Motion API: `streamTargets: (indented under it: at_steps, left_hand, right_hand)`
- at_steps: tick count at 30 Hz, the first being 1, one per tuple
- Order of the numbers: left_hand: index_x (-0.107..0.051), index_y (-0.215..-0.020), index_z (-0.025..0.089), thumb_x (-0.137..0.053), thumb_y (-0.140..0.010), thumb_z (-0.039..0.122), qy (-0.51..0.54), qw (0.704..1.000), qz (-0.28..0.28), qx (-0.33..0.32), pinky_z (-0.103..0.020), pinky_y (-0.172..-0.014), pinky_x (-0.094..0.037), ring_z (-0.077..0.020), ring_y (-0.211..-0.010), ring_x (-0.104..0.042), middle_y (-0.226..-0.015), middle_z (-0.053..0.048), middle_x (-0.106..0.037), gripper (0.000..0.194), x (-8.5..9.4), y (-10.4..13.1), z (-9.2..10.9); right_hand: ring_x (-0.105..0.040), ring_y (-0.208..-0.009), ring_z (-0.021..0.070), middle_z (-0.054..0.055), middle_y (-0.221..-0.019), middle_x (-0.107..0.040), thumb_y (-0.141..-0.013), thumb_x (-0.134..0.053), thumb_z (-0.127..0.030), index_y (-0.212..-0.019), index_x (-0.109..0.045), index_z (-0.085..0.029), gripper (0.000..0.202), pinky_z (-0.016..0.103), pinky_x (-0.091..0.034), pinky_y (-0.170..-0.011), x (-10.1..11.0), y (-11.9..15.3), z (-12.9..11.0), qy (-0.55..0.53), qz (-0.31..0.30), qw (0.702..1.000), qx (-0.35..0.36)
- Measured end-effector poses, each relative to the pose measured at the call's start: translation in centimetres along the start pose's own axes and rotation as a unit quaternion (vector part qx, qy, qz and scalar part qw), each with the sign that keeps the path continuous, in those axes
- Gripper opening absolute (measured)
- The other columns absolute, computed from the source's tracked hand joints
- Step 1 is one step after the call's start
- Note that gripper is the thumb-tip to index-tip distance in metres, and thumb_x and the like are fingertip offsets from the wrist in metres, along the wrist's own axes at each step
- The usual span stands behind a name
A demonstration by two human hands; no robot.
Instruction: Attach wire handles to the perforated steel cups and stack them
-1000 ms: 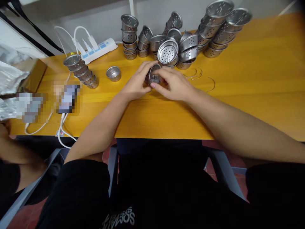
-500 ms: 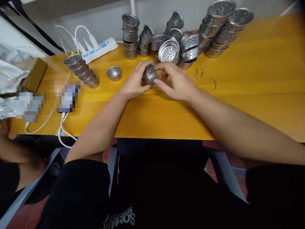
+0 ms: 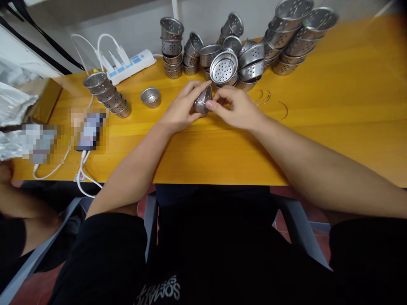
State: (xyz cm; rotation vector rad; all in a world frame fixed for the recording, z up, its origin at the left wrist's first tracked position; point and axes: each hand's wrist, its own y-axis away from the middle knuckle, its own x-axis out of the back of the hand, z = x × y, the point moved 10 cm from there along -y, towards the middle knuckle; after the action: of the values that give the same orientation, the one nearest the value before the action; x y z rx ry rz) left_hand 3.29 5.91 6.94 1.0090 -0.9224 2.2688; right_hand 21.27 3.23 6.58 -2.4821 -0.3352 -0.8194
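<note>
My left hand point(image 3: 182, 106) is wrapped round a small perforated metal strainer basket point(image 3: 201, 103), tilted with its mouth turned to the right. At that mouth, the thumb of my right hand point(image 3: 233, 106) touches the rim while the fingers curl in a pinch. What the pinch holds is hidden; a wire showed across the basket a moment earlier. Right of my right hand lie several thin curved wires point(image 3: 263, 98) and a single wire point(image 3: 285, 111). Just behind my hands, an open strainer basket point(image 3: 224, 70) leans on the pile.
Tall basket stacks point(image 3: 288, 40) stand at the back right, and another stack point(image 3: 171, 46) at the back. To the left are a lone basket point(image 3: 151, 98), a leaning stack point(image 3: 108, 95), a power strip point(image 3: 133, 65) and a phone point(image 3: 91, 131) with cables. Another person's arm point(image 3: 22, 199) is at far left.
The basket in my left hand has turned so its mouth faces further right. My right fingers have curled closer together at its rim.
</note>
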Motion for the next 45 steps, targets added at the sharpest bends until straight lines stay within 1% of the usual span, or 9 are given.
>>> streamTargets:
  at_steps: [6,12,19,24,29,33,36,41,45]
  left_hand:
    - [-0.055,-0.197,0.04,-0.091,-0.113,0.064,0.004,0.999,-0.017,-0.038,-0.079,-0.162,-0.04,-0.0538,-0.184,-0.06,-0.192,-0.015,-0.066,0.094,-0.8,-0.1,-1.3]
    - [-0.054,-0.197,0.041,-0.083,-0.116,0.058,-0.006,0.999,-0.024,-0.044,-0.08,-0.158,-0.045,-0.0525,-0.183,-0.06,-0.194,-0.014,-0.064,0.088,-0.7,0.2,-0.8]
    - [-0.054,-0.195,0.044,-0.071,-0.12,0.079,-0.027,0.998,-0.023,-0.042,-0.081,-0.157,-0.047,-0.0489,-0.179,-0.059,-0.194,-0.007,-0.064,0.085,-0.4,0.0,-0.1]
    - [-0.048,-0.196,0.042,-0.076,-0.116,0.064,-0.066,0.996,-0.039,-0.053,-0.08,-0.153,-0.05,-0.0458,-0.177,-0.057,-0.196,-0.008,-0.06,0.087,-0.7,-0.2,-0.1]
    - [-0.045,-0.194,0.039,-0.066,-0.115,0.056,-0.101,0.994,-0.043,-0.02,-0.077,-0.156,-0.048,-0.0372,-0.18,-0.052,-0.201,-0.004,-0.056,0.083,-0.5,-0.3,0.0]
    - [-0.05,-0.191,0.04,-0.065,-0.119,0.07,-0.091,0.995,-0.025,-0.01,-0.077,-0.159,-0.046,-0.0404,-0.181,-0.054,-0.199,-0.002,-0.061,0.08,0.6,0.1,0.6]
    - [-0.054,-0.186,0.036,-0.076,-0.113,0.073,-0.095,0.995,0.007,0.005,-0.08,-0.154,-0.05,-0.0482,-0.177,-0.061,-0.191,-0.011,-0.068,0.085,2.1,0.6,-0.3]
    - [-0.06,-0.171,0.045,-0.094,-0.1,0.077,-0.114,0.99,0.075,0.032,-0.083,-0.146,-0.057,-0.0514,-0.172,-0.065,-0.18,-0.013,-0.071,0.085,4.9,1.4,-3.2]
    - [-0.048,-0.176,0.049,-0.088,-0.105,0.083,-0.117,0.975,0.168,0.081,-0.081,-0.15,-0.047,-0.045,-0.174,-0.057,-0.182,-0.008,-0.066,0.088,8.3,2.6,-7.2]
  right_hand:
    - [-0.073,-0.099,0.0389,0.012,-0.101,-0.076,-0.106,-0.065,-0.125,-0.09,-0.075,-0.032,0.094,0.063,-0.066,-0.1,0.0,-0.1,-0.1,-0.025,0.023,0.999,0.04]
    - [-0.07,-0.091,0.0351,0.01,-0.093,-0.074,-0.11,-0.071,-0.119,-0.087,-0.075,-0.029,0.093,0.056,-0.062,-0.092,0.1,0.0,-0.4,-0.013,0.003,1.0,0.028]
    - [-0.073,-0.101,0.0381,0.011,-0.1,-0.075,-0.118,-0.067,-0.111,-0.092,-0.078,-0.032,0.085,0.059,-0.063,-0.098,0.2,0.2,-0.7,0.035,-0.002,0.999,0.027]
    - [-0.071,-0.098,0.0379,0.012,-0.099,-0.073,-0.116,-0.063,-0.116,-0.09,-0.078,-0.032,0.089,0.06,-0.063,-0.099,0.0,0.1,-0.6,0.022,-0.008,0.999,0.038]
    - [-0.073,-0.097,0.0377,0.011,-0.098,-0.075,-0.111,-0.061,-0.121,-0.089,-0.082,-0.032,0.095,0.062,-0.067,-0.101,0.4,0.1,-0.4,0.004,0.015,0.999,0.037]
    - [-0.075,-0.096,0.0383,0.011,-0.1,-0.08,-0.103,-0.072,-0.123,-0.094,-0.088,-0.034,0.091,0.064,-0.07,-0.102,0.8,0.1,-0.3,-0.037,0.018,0.998,0.039]
    - [-0.08,-0.108,0.0423,0.012,-0.113,-0.087,-0.1,-0.08,-0.122,-0.101,-0.093,-0.036,0.087,0.069,-0.071,-0.11,1.1,0.2,-0.8,-0.08,0.011,0.995,0.058]
    - [-0.085,-0.137,0.0496,0.014,-0.135,-0.091,-0.104,-0.088,-0.111,-0.11,-0.094,-0.037,0.075,0.073,-0.068,-0.128,0.8,0.6,-1.5,-0.093,-0.019,0.991,0.092]
    - [-0.082,-0.148,0.0505,0.014,-0.145,-0.09,-0.112,-0.092,-0.094,-0.116,-0.094,-0.038,0.057,0.073,-0.063,-0.139,0.6,0.7,-0.5,-0.045,-0.033,0.994,0.093]
